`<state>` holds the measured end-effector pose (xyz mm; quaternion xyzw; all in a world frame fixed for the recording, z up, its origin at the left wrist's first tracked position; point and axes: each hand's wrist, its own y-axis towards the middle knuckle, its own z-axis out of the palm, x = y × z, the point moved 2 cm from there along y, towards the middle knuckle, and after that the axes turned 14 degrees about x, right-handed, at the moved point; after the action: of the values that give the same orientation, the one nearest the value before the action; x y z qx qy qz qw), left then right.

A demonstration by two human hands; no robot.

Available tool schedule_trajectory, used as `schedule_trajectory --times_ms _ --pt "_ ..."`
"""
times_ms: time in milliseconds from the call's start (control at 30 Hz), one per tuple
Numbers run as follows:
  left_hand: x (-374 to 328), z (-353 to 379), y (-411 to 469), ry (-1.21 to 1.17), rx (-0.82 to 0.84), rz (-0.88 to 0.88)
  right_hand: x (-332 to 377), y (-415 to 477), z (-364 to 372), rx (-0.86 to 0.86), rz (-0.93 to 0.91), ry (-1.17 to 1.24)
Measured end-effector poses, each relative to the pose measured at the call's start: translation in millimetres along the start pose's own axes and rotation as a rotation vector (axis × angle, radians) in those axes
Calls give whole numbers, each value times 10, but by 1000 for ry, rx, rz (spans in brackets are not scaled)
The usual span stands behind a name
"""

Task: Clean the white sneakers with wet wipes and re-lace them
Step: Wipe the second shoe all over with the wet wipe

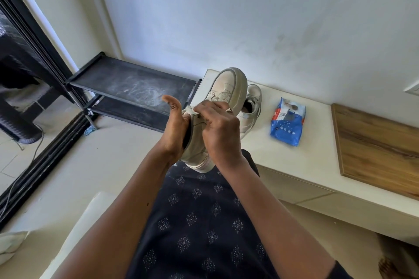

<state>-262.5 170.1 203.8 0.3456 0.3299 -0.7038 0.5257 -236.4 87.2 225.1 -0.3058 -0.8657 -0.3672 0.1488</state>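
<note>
Over my lap, left hand (173, 133) grips the heel of the sneaker (229, 84), thumb raised. Right hand (221, 130) pinches a white scrap (192, 110) at its collar; wipe or lace, cannot tell. Beyond, second sneaker (254, 99) and blue wipe pack (287, 121) on bench (313, 154).

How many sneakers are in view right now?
2. The first sneaker is held up between the left hand and right hand; the second sneaker stands on the white bench behind it, partly hidden, left of the blue wipes pack.
</note>
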Motion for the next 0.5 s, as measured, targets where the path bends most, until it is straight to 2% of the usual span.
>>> schedule_trajectory --times_ms 133,333,500 --pt "26 32 28 31 -20 17 -131 63 -5 33 41 -154" --pt "63 37 48 69 -28 32 -376 228 -69 -8 84 -346" --pt "43 50 11 74 -13 3 -487 342 -168 -53 128 -296"
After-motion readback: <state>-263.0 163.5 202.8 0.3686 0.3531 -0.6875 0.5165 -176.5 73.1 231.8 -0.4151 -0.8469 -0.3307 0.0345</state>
